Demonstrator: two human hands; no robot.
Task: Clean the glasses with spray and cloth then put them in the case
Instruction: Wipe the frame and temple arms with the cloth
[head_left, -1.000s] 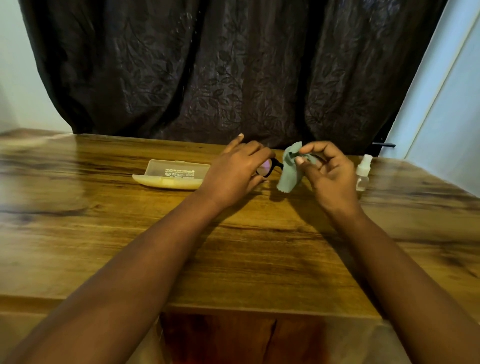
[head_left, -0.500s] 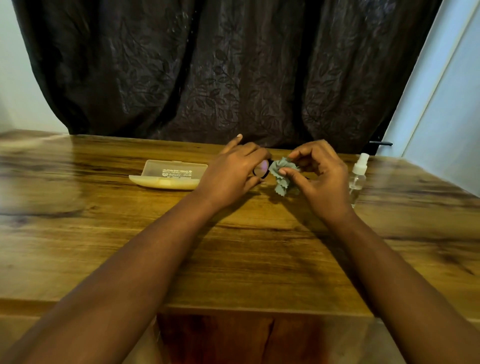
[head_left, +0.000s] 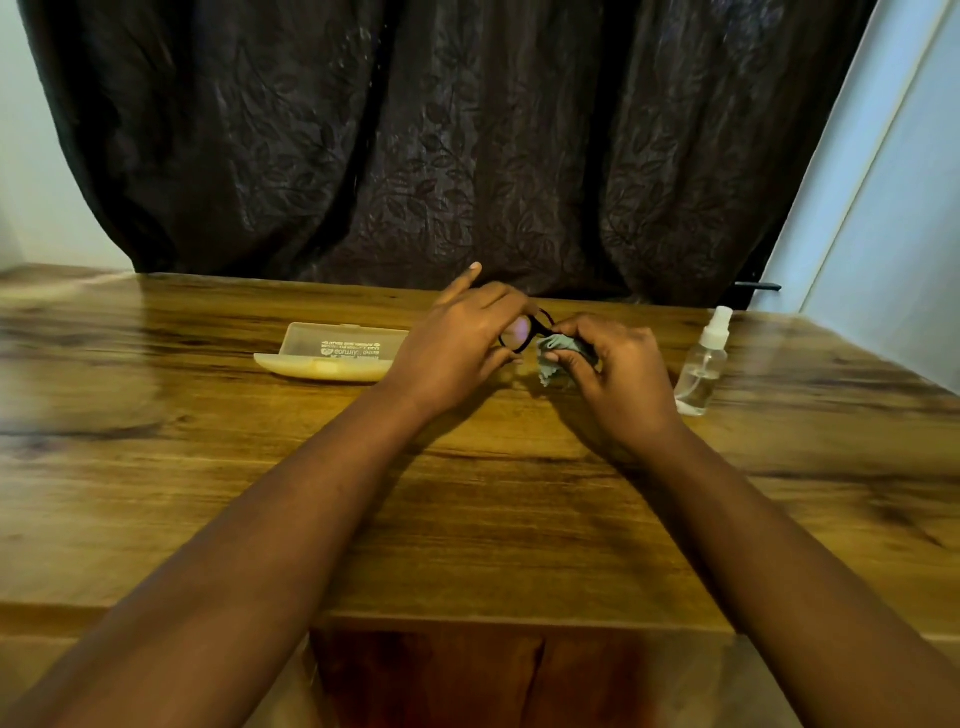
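Note:
Black-framed glasses (head_left: 525, 332) are held just above the wooden table (head_left: 467, 519) by my left hand (head_left: 462, 343), which grips the left lens rim. My right hand (head_left: 613, 371) pinches a crumpled grey-green cloth (head_left: 553, 353) against the right lens, which the hand and cloth mostly hide. An open translucent yellowish case (head_left: 332, 356) lies to the left of my left hand. A small clear spray bottle (head_left: 704, 366) stands upright to the right of my right hand.
A dark patterned curtain (head_left: 441, 145) hangs behind the table's far edge. A pale wall and door frame (head_left: 883, 182) stand at the right. The table's near edge runs across the bottom, with a dark gap (head_left: 467, 675) beneath.
The cloth, hanging loose a second ago, is now bunched in my right hand against the right lens. Both hands stay close together over the same spot.

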